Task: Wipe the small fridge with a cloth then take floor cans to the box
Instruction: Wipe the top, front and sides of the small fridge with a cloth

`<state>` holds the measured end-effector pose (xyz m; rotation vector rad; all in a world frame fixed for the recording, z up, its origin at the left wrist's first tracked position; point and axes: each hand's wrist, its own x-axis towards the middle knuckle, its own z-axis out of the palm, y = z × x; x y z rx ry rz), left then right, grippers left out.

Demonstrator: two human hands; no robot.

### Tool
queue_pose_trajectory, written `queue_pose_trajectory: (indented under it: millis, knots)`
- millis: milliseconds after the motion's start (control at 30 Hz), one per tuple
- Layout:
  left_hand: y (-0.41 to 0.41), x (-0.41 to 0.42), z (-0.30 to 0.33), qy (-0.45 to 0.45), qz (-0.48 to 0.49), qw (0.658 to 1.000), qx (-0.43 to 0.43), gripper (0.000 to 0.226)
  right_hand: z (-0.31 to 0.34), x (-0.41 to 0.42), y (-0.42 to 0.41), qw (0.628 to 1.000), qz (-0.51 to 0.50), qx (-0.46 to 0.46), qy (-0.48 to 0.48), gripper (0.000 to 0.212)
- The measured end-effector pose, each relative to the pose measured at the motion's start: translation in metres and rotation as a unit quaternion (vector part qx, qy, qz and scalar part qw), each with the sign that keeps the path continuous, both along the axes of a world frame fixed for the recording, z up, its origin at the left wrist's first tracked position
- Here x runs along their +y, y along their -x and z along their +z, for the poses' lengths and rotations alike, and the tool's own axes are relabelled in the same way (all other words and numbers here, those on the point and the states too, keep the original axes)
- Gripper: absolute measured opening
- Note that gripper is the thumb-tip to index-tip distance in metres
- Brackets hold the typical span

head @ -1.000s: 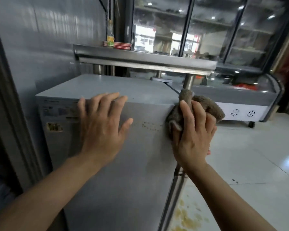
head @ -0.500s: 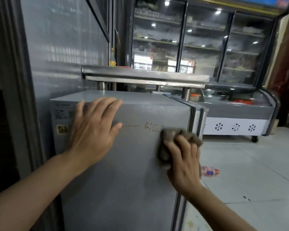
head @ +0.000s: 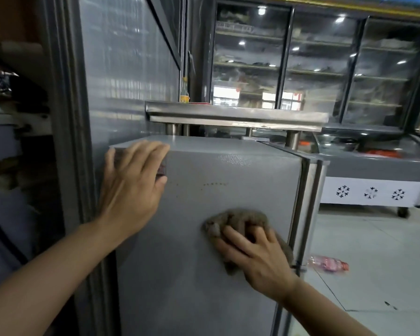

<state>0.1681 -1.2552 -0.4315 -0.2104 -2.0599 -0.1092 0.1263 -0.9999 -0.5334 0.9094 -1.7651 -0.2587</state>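
The small grey fridge (head: 204,275) stands in front of me, its side panel facing the camera. My left hand (head: 131,187) lies flat and spread on the panel's upper left corner, holding nothing. My right hand (head: 255,255) presses a brown fuzzy cloth (head: 235,219) against the panel, low on its right side near the metal edge strip. A faint row of small spots (head: 215,183) shows on the panel above the cloth. On the floor tiles to the right of the fridge lies a plastic bottle with a pink label (head: 329,263).
A steel shelf (head: 235,116) juts out just above the fridge top. A grey wall panel (head: 129,69) is at the left. A chest freezer with snowflake marks (head: 371,192) and tall glass-door coolers (head: 320,64) stand behind. Pale floor tiles (head: 378,287) spread to the right.
My right hand has slid the cloth down from the fridge's top right corner to lower on the side panel. The left hand stays at the upper left corner. The view has tilted up.
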Motion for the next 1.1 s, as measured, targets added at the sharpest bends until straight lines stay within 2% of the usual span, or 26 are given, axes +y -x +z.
queue_pose_trajectory:
  millis: [133,233,300,367,400,467,533,633,700,767,867,933,1000,1100]
  knots:
    - [-0.002,-0.023,-0.002,-0.039,0.026,0.999,0.011,0.05,0.071,-0.037,0.009,0.987,0.044,0.011,0.153,0.053]
    - [0.002,-0.024,-0.005,-0.044,0.022,0.999,0.021,0.054,0.069,-0.068,0.013,0.967,0.044,0.01,0.25,0.05]
    - [0.002,-0.021,-0.005,-0.052,0.021,0.998,0.022,0.055,0.029,-0.078,0.009,0.984,0.051,0.011,0.172,0.051]
    - [0.0,-0.022,-0.004,-0.053,0.016,0.998,0.016,0.056,-0.013,-0.075,0.004,0.998,0.066,0.007,0.006,0.048]
    - [-0.002,-0.023,-0.004,-0.052,0.013,0.999,0.009,0.057,-0.022,-0.071,0.001,0.996,0.067,0.006,-0.055,0.046]
    - [-0.006,-0.025,-0.003,-0.047,0.006,0.999,-0.009,0.061,-0.014,-0.068,-0.001,0.992,0.065,0.017,-0.107,0.047]
    - [-0.008,-0.029,-0.001,-0.031,0.0,0.999,-0.022,0.063,0.014,-0.076,0.0,0.994,0.064,0.03,-0.08,0.053]
    - [-0.011,-0.038,-0.002,-0.018,0.01,1.0,-0.022,0.065,0.071,-0.097,0.007,0.993,0.079,0.025,0.08,0.054]
    - [-0.014,-0.044,-0.005,-0.022,0.024,0.999,-0.024,0.067,0.081,-0.11,0.01,0.989,0.071,0.023,0.131,0.053]
    - [-0.017,-0.049,-0.009,-0.022,0.03,0.999,-0.028,0.069,0.057,-0.117,0.009,0.992,0.068,0.029,0.101,0.053]
    - [-0.025,-0.055,-0.017,-0.018,0.014,0.999,-0.043,0.074,0.006,-0.112,0.001,0.994,0.075,0.02,-0.081,0.055]
    - [-0.029,-0.059,-0.022,-0.008,0.014,0.999,-0.052,0.078,0.006,-0.108,-0.002,0.986,0.072,0.015,-0.148,0.055]
    - [-0.031,-0.062,-0.028,-0.005,0.009,0.998,-0.061,0.079,0.028,-0.112,-0.001,0.986,0.081,0.023,-0.147,0.058]
    - [-0.03,-0.061,-0.038,-0.045,-0.016,0.996,-0.073,0.077,0.073,-0.122,0.007,0.996,0.081,0.031,0.001,0.059]
